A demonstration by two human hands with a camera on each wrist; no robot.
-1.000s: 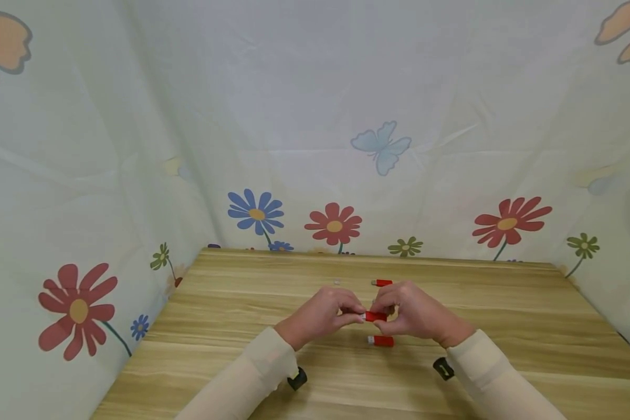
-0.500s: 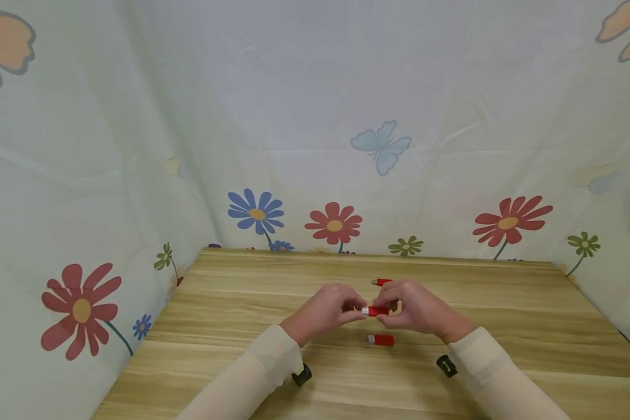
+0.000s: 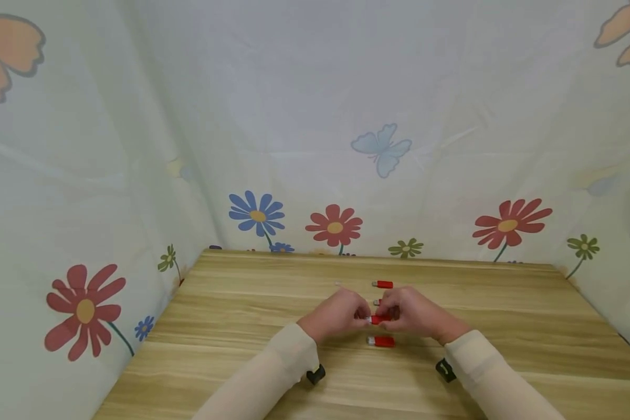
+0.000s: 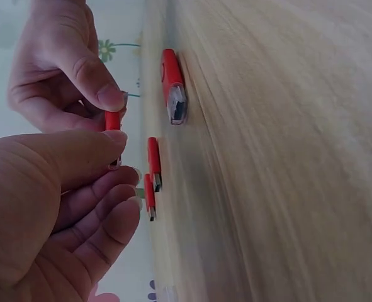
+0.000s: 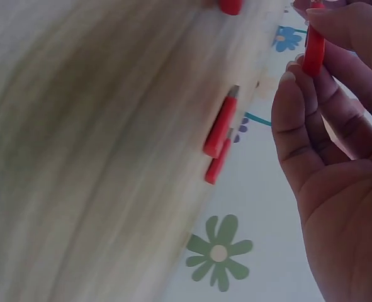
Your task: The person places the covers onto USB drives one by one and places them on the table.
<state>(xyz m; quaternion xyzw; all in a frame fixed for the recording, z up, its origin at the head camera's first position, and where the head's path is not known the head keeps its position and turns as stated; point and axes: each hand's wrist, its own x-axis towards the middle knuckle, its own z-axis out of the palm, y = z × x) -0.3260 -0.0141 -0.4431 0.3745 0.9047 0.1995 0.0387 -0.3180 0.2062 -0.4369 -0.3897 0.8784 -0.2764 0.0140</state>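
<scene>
Left grip pinches plug end of red stick; right grip pinches its body. Stick at lower centre, head view. Two-ended hold likely keeps small item steady, aligned. Near stick below it, clear cap over plug; two far sticks above, plugs bare. All plugs face frame left on surface, probably lined up for order.

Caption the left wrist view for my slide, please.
Left hand and right hand pinch one red USB stick; three more red USB sticks lie on the wood-grain tabletop.
</scene>
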